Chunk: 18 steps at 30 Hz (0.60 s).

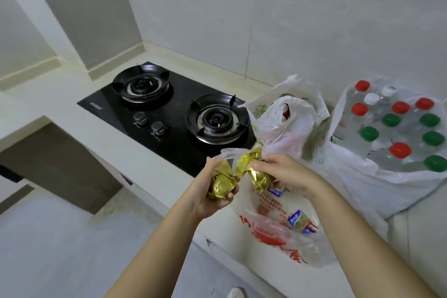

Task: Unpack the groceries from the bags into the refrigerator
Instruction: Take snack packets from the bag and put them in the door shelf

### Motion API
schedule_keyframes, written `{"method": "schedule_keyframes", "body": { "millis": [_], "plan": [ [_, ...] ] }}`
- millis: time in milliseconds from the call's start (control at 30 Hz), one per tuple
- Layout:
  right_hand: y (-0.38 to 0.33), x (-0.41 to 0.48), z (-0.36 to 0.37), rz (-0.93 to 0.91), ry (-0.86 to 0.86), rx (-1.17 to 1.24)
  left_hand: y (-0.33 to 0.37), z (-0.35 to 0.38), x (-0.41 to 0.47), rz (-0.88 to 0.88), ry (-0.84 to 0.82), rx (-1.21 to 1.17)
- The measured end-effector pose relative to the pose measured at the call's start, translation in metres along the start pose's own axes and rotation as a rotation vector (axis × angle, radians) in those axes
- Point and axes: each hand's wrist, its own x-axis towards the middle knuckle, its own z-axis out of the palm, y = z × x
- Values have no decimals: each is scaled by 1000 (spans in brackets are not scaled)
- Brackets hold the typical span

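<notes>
My left hand (212, 191) grips a gold foil packet (221, 185) just over the counter's front edge. My right hand (283, 172) holds a second gold foil packet (257, 174) at the mouth of a clear plastic bag with red print (273, 232). That bag lies on the counter and holds small blue-and-white packets (298, 219). Behind it stands a white plastic bag (283, 123) with a red item showing inside. At the right a large bag (377, 176) holds several water bottles (396, 128) with red, green and white caps. No refrigerator is in view.
A black two-burner gas hob (167, 113) is set into the white counter (72, 109) left of the bags. The tiled wall (266, 19) runs behind. Below the counter's front edge lies the floor (60, 237), with a dark recess at the left.
</notes>
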Motion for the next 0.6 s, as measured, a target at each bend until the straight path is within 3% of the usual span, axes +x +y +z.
{"method": "schedule_keyframes", "body": {
  "millis": [233,400,600],
  "plan": [
    [-60,10,51,-48,-89,59,19,-59,-60,29,-144,109],
    [-95,6,92,-97,-84,86,21,-107,-104,149,-81,17],
    [-133,-12,187,-172,-212,95,7,-182,-183,299,68,-80]
  ]
}}
